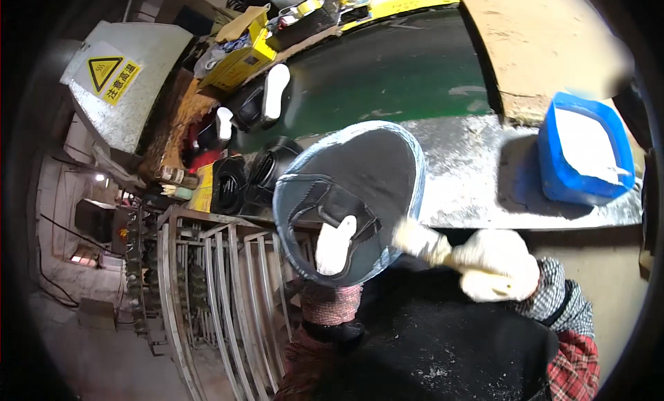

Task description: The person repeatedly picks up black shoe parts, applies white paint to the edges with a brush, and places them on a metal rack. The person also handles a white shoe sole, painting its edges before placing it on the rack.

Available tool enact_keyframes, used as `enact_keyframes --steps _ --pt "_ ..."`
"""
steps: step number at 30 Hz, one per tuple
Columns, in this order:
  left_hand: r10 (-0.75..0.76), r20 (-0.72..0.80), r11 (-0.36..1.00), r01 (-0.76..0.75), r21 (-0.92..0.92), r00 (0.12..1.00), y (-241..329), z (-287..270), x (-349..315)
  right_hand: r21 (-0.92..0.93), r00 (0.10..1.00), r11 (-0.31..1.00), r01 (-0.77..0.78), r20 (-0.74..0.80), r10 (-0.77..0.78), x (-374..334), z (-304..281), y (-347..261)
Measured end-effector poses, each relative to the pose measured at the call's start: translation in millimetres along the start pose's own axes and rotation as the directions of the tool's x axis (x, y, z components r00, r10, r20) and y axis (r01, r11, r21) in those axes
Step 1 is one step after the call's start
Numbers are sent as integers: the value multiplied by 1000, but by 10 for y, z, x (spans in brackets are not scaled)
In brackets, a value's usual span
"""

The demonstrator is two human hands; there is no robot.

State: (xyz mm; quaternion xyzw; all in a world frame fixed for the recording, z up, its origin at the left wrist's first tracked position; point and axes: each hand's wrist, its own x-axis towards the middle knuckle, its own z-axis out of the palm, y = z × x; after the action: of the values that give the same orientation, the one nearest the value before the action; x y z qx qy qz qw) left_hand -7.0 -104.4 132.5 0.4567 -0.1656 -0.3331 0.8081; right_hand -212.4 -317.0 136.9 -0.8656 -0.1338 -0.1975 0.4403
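Observation:
Close in front of me is a dark shoe upper (373, 166), its rounded edge rimmed with a pale blue-white coating. My left hand (333, 249), in a white glove, grips it at the lower left; a gloved thumb shows over the dark material, while the other fingers are hidden behind. My right hand (501, 263), also gloved in white, is closed around a brush (422, 242). The bristles are at the upper's lower right rim, seemingly touching it. To the right on the bench stands a blue plastic tub (553, 162) holding white paste (588, 145).
A green conveyor belt (408, 69) runs behind the metal ledge (456, 173). Black shoes (273, 166) and white-soled pieces (277, 90) lie on its left. Cardboard (539, 41) covers the back right. A metal rack (228, 311) stands lower left, below a machine cover (152, 55) and yellow box (242, 62).

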Motion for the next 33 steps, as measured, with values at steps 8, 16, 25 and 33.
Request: enact_keyframes --steps 8,16,25,33 --pt "399 287 283 -415 865 871 -290 -501 1592 41 928 991 -127 -347 133 -139 -60 374" --pt "441 -235 897 -437 71 866 313 -443 1678 139 857 900 -414 -275 436 -167 1 297" --pt "695 -353 -236 662 711 627 744 -2792 -2948 335 869 837 -433 -90 486 441 491 -55" --pt "353 -802 304 870 -389 -482 400 -2942 -7103 194 864 846 -497 197 463 1122 973 -688"
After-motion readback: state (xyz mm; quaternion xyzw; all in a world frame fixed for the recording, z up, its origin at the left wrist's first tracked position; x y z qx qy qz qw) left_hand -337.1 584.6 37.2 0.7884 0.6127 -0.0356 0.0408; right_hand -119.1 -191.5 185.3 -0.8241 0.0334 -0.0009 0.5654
